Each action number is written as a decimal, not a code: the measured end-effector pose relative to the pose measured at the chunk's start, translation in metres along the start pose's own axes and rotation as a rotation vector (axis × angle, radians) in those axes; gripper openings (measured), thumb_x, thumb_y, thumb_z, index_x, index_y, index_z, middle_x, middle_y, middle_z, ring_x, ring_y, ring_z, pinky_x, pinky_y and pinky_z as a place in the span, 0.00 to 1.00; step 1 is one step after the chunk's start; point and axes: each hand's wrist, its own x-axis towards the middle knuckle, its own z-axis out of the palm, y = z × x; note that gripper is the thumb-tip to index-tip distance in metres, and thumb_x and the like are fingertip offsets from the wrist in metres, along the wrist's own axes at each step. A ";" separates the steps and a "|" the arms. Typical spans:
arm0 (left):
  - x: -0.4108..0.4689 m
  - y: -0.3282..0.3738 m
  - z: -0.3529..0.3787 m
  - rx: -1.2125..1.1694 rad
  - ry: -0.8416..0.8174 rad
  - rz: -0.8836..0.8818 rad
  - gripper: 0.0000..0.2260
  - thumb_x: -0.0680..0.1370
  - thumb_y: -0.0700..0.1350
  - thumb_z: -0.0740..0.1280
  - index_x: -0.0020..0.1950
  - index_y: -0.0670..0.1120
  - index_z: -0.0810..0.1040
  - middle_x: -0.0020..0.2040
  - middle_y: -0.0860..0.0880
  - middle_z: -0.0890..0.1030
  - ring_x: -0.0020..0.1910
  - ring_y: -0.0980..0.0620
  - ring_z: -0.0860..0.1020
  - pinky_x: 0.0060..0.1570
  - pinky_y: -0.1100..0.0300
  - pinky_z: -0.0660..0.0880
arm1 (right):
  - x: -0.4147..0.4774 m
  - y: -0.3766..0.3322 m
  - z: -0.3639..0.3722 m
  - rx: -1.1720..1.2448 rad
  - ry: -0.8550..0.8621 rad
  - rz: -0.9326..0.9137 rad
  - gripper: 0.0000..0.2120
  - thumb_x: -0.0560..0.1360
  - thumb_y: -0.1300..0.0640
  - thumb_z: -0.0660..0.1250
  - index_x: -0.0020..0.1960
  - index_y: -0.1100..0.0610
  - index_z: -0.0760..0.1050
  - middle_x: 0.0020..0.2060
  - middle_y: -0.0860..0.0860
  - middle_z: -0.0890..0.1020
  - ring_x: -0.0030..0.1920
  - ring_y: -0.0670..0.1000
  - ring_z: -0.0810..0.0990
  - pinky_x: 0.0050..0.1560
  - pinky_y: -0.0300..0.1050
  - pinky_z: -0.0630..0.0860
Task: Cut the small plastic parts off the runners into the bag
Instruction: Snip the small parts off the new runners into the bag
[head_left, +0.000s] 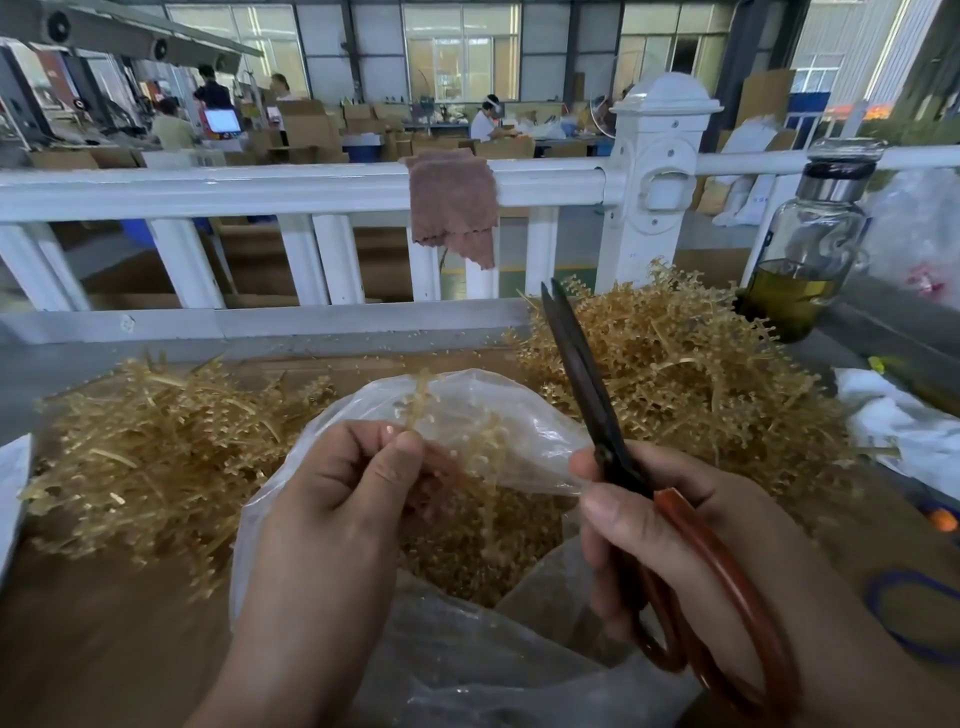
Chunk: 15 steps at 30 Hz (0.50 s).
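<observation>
1. Though thin as a twig, probably handles as stiff, springy and nearly weightless, judging by the tan runner (423, 400) pinched upright in the left hand (337, 493), thumb pressed against curled fingers, just above the mouth of the bag (519, 415).
2. Best gripped low on the bare stem, as now, leaving the branched top and its small parts free for the blades. Likely to snap or flick parts away if squeezed on the branches.
3. Held in the right hand (675, 545), fingers curled through the red-brown loops of the scissors (582, 364), thumb lying beside the pivot. Blades pointing up and far, all but together, with only a sliver of gap at the tips. Clear of the runner, just to its right.
4. Looks soft and slippery, that clear bag film, slumped open at the near middle of the table (104, 649) over a bed of cut parts (478, 545). Liable to sag shut, so worth keeping the mouth under each cut.
5. Heaped on the table either side of the bag: a left pile (156, 457) and a taller right pile (701, 374) of similar runners. Cannot tell trimmed from untrimmed in either tangle.
6. Hidden or unclear:
   - the lower stem, inside the left fist
   - the right fingertips, behind the loops
   - the near end of the bag, cut off at the bottom edge
   - the shape of any single part, too small to make out
</observation>
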 end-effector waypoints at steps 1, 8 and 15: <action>-0.001 0.000 0.001 -0.058 -0.018 -0.034 0.09 0.76 0.53 0.68 0.42 0.49 0.82 0.45 0.45 0.87 0.45 0.45 0.86 0.44 0.51 0.81 | 0.001 0.002 0.001 0.044 -0.004 -0.009 0.30 0.62 0.28 0.75 0.58 0.44 0.79 0.36 0.57 0.84 0.32 0.62 0.84 0.30 0.45 0.76; -0.001 0.005 0.004 -0.311 -0.081 -0.175 0.08 0.75 0.47 0.67 0.45 0.42 0.77 0.45 0.38 0.86 0.43 0.42 0.87 0.32 0.58 0.80 | 0.004 0.019 0.002 0.070 0.009 -0.075 0.26 0.67 0.32 0.75 0.61 0.39 0.77 0.43 0.56 0.86 0.41 0.61 0.87 0.42 0.64 0.81; -0.002 0.012 0.004 -0.394 -0.163 -0.149 0.06 0.67 0.40 0.73 0.34 0.50 0.79 0.44 0.39 0.86 0.38 0.46 0.86 0.30 0.60 0.79 | 0.005 0.015 0.002 0.025 0.024 -0.136 0.22 0.69 0.35 0.75 0.59 0.39 0.77 0.39 0.55 0.86 0.36 0.58 0.86 0.36 0.47 0.80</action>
